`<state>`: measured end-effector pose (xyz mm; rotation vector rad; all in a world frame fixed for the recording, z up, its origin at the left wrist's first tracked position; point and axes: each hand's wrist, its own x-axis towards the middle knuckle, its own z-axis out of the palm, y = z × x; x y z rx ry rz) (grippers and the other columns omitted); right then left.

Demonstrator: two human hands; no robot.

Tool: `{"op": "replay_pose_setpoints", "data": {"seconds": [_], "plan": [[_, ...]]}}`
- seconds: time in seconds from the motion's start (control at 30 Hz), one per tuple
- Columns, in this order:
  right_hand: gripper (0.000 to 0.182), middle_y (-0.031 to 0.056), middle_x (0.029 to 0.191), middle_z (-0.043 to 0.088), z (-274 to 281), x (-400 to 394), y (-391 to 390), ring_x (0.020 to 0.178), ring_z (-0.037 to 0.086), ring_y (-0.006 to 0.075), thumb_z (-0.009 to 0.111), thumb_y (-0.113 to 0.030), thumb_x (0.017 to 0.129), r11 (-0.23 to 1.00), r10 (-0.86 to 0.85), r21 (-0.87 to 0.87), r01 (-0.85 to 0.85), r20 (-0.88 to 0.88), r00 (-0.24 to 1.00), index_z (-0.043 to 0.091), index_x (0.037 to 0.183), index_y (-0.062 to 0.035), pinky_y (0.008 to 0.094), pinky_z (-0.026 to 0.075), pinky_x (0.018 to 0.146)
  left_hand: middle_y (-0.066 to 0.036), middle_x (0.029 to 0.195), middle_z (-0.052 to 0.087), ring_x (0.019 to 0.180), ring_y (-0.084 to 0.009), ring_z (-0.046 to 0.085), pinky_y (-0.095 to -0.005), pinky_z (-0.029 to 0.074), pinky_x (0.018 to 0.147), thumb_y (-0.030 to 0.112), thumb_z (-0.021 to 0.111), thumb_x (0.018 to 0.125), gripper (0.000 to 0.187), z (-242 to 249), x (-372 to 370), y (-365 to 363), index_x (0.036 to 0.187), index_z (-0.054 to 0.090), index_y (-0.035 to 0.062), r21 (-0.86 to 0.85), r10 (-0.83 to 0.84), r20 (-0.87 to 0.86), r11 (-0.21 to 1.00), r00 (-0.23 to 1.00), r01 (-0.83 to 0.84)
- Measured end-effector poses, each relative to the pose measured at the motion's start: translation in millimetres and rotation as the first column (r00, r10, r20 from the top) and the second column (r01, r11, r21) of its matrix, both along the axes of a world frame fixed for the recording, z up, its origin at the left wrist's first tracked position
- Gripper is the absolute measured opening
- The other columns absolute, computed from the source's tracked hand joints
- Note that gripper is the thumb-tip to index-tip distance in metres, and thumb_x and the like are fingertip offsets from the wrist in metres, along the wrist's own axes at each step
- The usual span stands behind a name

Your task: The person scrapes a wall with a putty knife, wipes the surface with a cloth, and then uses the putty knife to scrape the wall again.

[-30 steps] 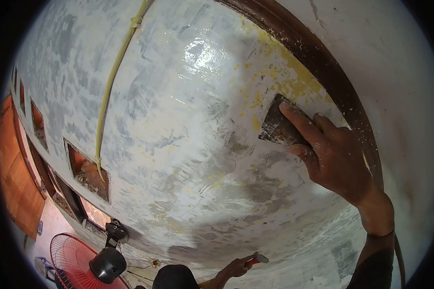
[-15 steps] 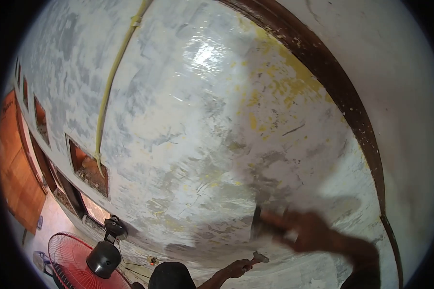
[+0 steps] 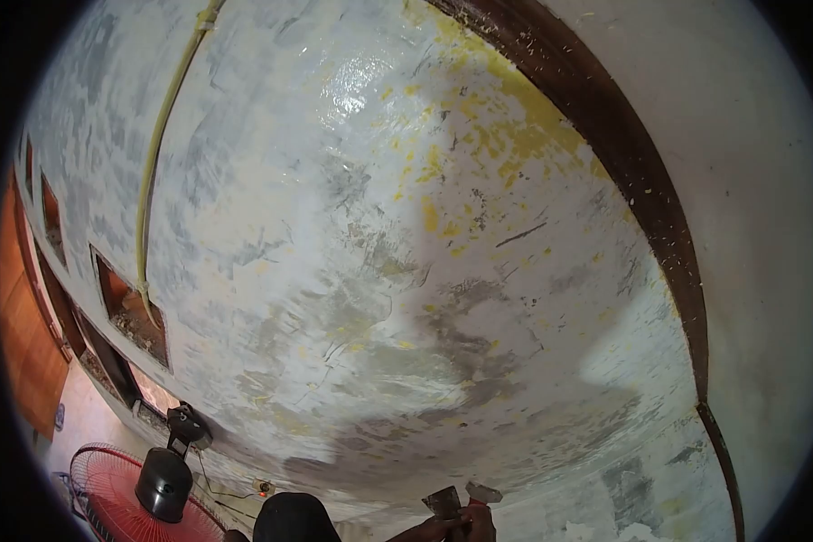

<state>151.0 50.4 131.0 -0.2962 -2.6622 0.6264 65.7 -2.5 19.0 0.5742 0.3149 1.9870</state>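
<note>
Low in the head view, my left hand [image 3: 422, 529] and my right hand [image 3: 483, 526] are close together, both closed. Between them are two putty knives: one with a broad dark blade [image 3: 443, 501], the other with a pale, putty-smeared blade [image 3: 484, 492] and a reddish handle. The blades stand side by side, pointing up. Overlapping fingers partly hide the handles. Beyond them rises a wall [image 3: 334, 271] with patchy white and grey putty and yellow paint remnants.
A red fan [image 3: 122, 497] with a dark motor housing stands at lower left, beside a dark rounded shape [image 3: 294, 518]. A yellow conduit [image 3: 158, 154] runs down the wall to a rough opening [image 3: 131, 312]. Brown trim [image 3: 641, 172] curves along the right. An orange door [image 3: 27, 334] is at far left.
My right hand has come down off the wall with the dark-bladed putty knife, meeting my left hand and the red-handled one. The view has shifted slightly, moving the wall features left.
</note>
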Motion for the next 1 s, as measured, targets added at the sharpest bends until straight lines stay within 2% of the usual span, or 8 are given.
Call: {"op": "replay_pose_setpoints", "data": {"seconds": [0.17, 0.27, 0.37, 0.43, 0.53, 0.7, 0.77, 1.0], "plan": [[0.028, 0.0152, 0.103, 0.054, -2.8, 14.3, -5.5, 0.092, 0.058, 0.0309, 0.065, -0.019, 0.088, 0.97, -0.054, -0.241, 0.032, -0.085, 0.995, 0.054, 0.108, -0.0031, 0.0381, 0.048, 0.079, -0.009, 0.089, 0.061, 0.087, -0.0224, 0.059, -0.0356, 0.047, 0.082, 0.031, 0.059, 0.095, 0.03, 4.5, 1.0, 2.4, 0.11, 0.063, 0.0052, 0.029, 0.016, 0.052, 0.999, 0.999, -0.018], [0.029, 0.0122, 0.103, 0.054, -24.5, 28.9, 17.1, 0.091, 0.059, 0.022, 0.064, -0.023, 0.091, 0.988, -0.094, 0.086, 0.128, -0.325, 0.941, 0.053, 0.112, -0.0049, 0.0325, 0.049, 0.074, -0.009, 0.085, 0.062, 0.08, -0.0217, 0.06, -0.0361, 0.048, 0.078, 0.028, 0.056, 0.097, 0.029, 7.8, -1.3, 2.2, 0.106, 0.064, 0.0009, -0.051, 0.05, 0.1, 0.998, 0.994, -0.045], [0.042, 0.0073, 0.093, 0.059, -20.3, 20.4, 16.8, 0.078, 0.058, 0.0161, 0.045, -0.047, 0.1, 0.629, -0.334, -0.701, 0.337, 0.148, 0.931, 0.055, 0.114, -0.008, 0.0307, 0.048, 0.062, -0.01, 0.086, 0.062, 0.082, -0.0218, 0.059, -0.038, 0.048, 0.079, 0.025, 0.052, 0.099, 0.029, 6.0, -3.7, -1.7, 0.099, 0.064, -0.0012, 0.052, -0.044, 0.087, 0.998, 0.995, 0.039], [0.05, 0.0052, 0.088, 0.062, -66.9, 38.8, 60.6, 0.069, 0.057, 0.0171, 0.038, -0.052, 0.1, 0.55, -0.023, -0.804, 0.227, 0.257, 0.966, 0.055, 0.119, -0.0085, 0.0316, 0.049, 0.061, -0.01, 0.087, 0.062, 0.083, -0.0223, 0.059, -0.0394, 0.048, 0.081, 0.023, 0.05, 0.1, 0.029, 0.6, -0.2, 4.1, 0.09, 0.063, -0.0007, 0.042, -0.046, 0.089, 0.998, 0.995, 0.042], [0.044, 0.0049, 0.082, 0.063, -49.2, 19.0, 45.0, 0.063, 0.057, 0.0171, 0.042, -0.046, 0.101, 0.305, -0.013, -0.951, 0.056, 0.055, 0.998, 0.056, 0.119, -0.0085, 0.0316, 0.048, 0.058, -0.011, 0.084, 0.062, 0.083, -0.0235, 0.059, -0.0398, 0.048, 0.081, 0.024, 0.05, 0.1, 0.032, 12.6, -7.8, -10.3, 0.08, 0.061, 0.001, -0.117, -0.069, 0.211, 0.989, 0.975, 0.095], [0.036, 0.0035, 0.077, 0.063, -43.2, 0.7, 44.3, 0.062, 0.057, 0.0132, 0.048, -0.036, 0.101, 0.482, -0.136, -0.876, 0.021, -0.051, 0.989, 0.062, 0.112, -0.0046, 0.0291, 0.047, 0.059, -0.009, 0.074, 0.06, 0.075, -0.0223, 0.059, -0.0375, 0.048, 0.077, 0.029, 0.053, 0.098, 0.034, 7.8, -12.4, -9.2, 0.076, 0.061, 0.0035, 0.029, -0.152, 0.128, 0.988, 0.98, 0.15], [0.04, 0.0039, 0.075, 0.063, -29.0, -1.1, 35.6, 0.064, 0.057, 0.012, 0.048, -0.038, 0.101, 0.727, -0.135, -0.685, 0.05, -0.072, 0.988, 0.063, 0.11, -0.0019, 0.0287, 0.047, 0.06, -0.008, 0.073, 0.059, 0.073, -0.0212, 0.058, -0.0357, 0.047, 0.076, 0.03, 0.054, 0.097, 0.035, 19.9, -10.9, -15.5, 0.075, 0.061, 0.0037, 0.037, -0.133, 0.111, 0.991, 0.985, 0.13], [0.046, 0.0025, 0.071, 0.054, -4.0, -17.1, 28.0, 0.064, 0.049, 0.0125, 0.043, -0.042, 0.102, 0.763, -0.175, -0.646, 0.027, -0.166, 0.97, 0.059, 0.092, 0.0, 0.0288, 0.042, 0.061, -0.006, 0.074, 0.057, 0.073, -0.018, 0.056, -0.0323, 0.046, 0.073, 0.031, 0.058, 0.095, 0.032, 22.9, -11.2, -18.2, 0.09, 0.065, -0.0004, 0.085, -0.08, 0.06, 0.993, 0.995, 0.075]]}}
